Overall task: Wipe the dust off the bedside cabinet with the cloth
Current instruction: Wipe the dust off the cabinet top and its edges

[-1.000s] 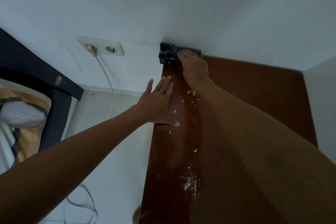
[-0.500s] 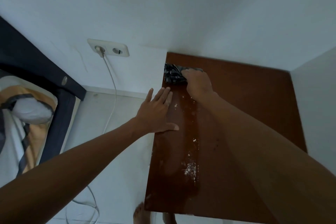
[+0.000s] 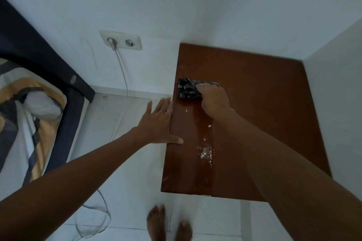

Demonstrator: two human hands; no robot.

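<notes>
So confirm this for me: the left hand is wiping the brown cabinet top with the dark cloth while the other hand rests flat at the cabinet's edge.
Wrong hand. In the head view the right hand grips the dark cloth on the brown cabinet top; the left hand is the one resting flat at the cabinet's edge.

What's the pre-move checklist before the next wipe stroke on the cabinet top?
1. Cloth gripped: ok. The right hand grips the dark cloth.
2. Cloth on the surface: ok. It lies flat on the cabinet top, near the left edge.
3. Cabinet braced: ok. The left hand rests open against the left edge, thumb on top.
4. Dust left to wipe: not ok. White specks lie nearer the front edge.
5. Stroke path toward the front: ok. Nothing stands between the cloth and the specks.
6. Cable clear of the work: ok. It hangs from the socket, left of the cabinet.
</notes>
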